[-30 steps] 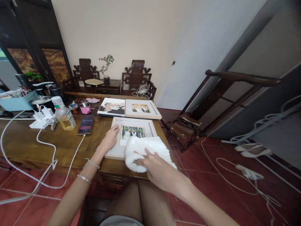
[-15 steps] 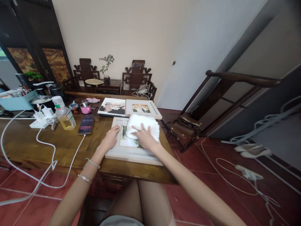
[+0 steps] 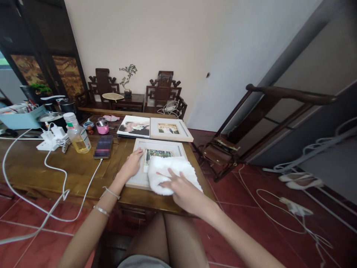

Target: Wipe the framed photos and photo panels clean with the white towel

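Note:
A white-bordered picture frame [image 3: 136,179] lies flat near the table's front edge, with a photo of people before greenery [image 3: 158,153] in its middle. My left hand [image 3: 132,163] is closed on the frame's left border, fingers along the top face. Over the lower right part of the frame is a fluffy white cloth [image 3: 158,173]. My right hand [image 3: 182,188] presses down on this cloth with fingers somewhat spread, holding it against the frame. The cloth covers the photo's lower part and the frame's lower right corner.
Behind lie a second picture frame [image 3: 182,130] and a white photo panel [image 3: 126,126]. Leftward are a phone [image 3: 103,147] on a cable, a bottle [image 3: 79,137], a pink cup [image 3: 102,127] and a power strip [image 3: 51,141]. A wooden chair [image 3: 231,126] stands right of the table [image 3: 117,193].
My right hand has drawn the white cloth toward me and slightly right, uncovering the upper photo and the frame's top border. My left hand stays on the left border.

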The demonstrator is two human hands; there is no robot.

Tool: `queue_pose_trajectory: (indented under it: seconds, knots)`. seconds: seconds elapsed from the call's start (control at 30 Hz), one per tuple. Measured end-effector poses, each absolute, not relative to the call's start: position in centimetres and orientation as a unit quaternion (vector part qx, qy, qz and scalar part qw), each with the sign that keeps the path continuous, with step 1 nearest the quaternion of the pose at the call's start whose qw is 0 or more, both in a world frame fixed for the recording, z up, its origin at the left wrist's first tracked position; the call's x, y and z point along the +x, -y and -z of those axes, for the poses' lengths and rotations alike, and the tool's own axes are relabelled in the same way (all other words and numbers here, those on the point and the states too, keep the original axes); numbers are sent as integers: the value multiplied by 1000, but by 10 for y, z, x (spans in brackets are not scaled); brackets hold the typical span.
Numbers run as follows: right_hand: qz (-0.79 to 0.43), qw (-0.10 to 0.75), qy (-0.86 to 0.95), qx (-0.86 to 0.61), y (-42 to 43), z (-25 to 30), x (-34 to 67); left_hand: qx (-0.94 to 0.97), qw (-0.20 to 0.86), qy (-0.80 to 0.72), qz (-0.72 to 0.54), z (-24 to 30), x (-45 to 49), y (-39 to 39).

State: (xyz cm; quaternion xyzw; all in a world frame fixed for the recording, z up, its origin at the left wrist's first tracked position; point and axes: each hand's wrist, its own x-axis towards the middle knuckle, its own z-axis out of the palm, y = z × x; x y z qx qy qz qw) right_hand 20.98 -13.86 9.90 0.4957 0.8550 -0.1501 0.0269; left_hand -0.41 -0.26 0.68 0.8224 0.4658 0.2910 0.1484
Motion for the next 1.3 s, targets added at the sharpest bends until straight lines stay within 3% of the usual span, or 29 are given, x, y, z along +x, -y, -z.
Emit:
queue_pose_trajectory:
  seconds: [0.3,0.57,0.7,0.83,1.0,1.2,1.3]
  knots:
    - [34,-6,-818,574,27,-76,189,807,138,-443,-365,-18,-3,8]
    - [136,50,-885,442,82,-92,157,769,155,-440,-436,-30,-2,16]
    - [194,68,-885,417,120,-111,182,788,129,-453,-397,-23,-2,11]
    - [191,78,-847,491,130,-116,212,823,133,-449,-322,-15,-3,6]
    - [152,38,-807,570,102,-100,242,832,144,-458,-279,-11,-5,5]
    - [23,1,-792,610,54,-88,244,823,152,-473,-276,-10,-5,3]
    - [64,19,-818,572,47,-89,236,815,155,-478,-290,-9,-4,3]
